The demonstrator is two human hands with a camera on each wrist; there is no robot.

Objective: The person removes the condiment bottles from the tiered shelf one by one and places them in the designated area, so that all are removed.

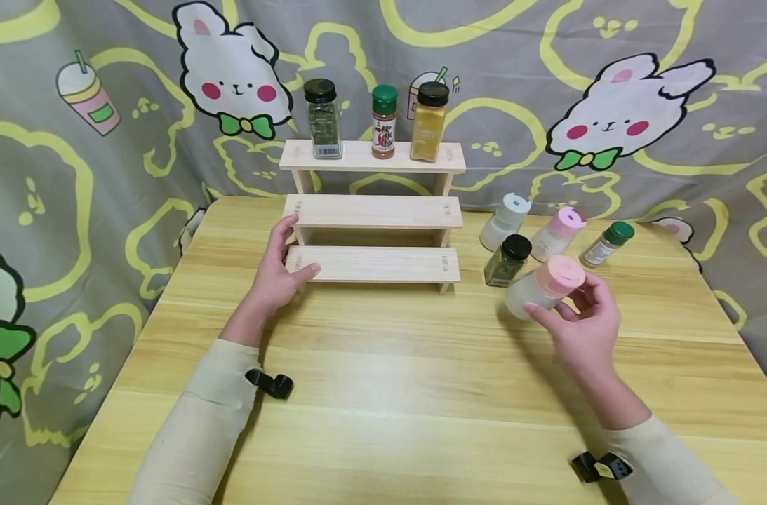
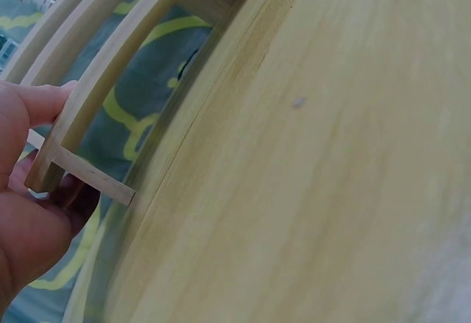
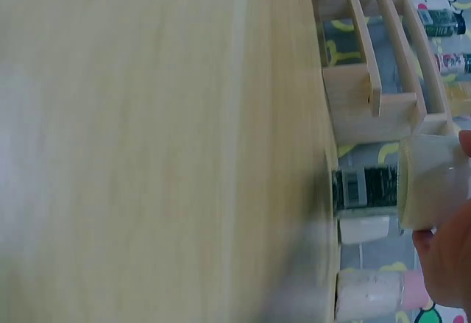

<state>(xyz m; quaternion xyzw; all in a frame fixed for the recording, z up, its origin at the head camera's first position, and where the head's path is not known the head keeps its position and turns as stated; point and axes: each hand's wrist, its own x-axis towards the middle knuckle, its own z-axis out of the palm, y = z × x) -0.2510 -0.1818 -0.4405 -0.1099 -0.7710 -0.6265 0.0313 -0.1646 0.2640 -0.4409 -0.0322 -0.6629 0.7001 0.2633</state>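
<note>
Pink-capped jar [image 1: 543, 286] sits in R hand [image 1: 585, 322]: thumb on one side, fingers curled round the other, cap up, approx. upright. R wrist view shows its base off the surface [image 1: 370, 393], toward the R rear corner. L hand [image 1: 278, 273] grips the wooden rack [image 1: 373, 265] at the bottom tier's L end, thumb on top, fingers round the end & under. Rack stands at the surface's rear edge, a bit L of that edge's middle.

Top tier carries 3: black-capped herb jar [image 1: 323, 126] nr its L end, green-capped bottle [image 1: 384, 130] mid, yellow spice jar [image 1: 428, 126] toward the R end. Nr the surface's R rear corner: white-capped jar [image 1: 503, 223], 2nd pink-capped jar [image 1: 555, 235], 2nd green-capped bottle [image 1: 601, 249], plus short black-capped jar [image 1: 506, 265] just beyond the held one; contact btwn those two can't be told.

Step in hand, my read: single-jar pick-up & carry, w/ L hand prob. bracing the rack. Next move calls for a firm pinch, cap up, enough height to miss the short jar, esp. if it goes L toward the rack. Risk: base clips a neighbour, or L hand nudges the rack & rocks the top-tier 3.
</note>
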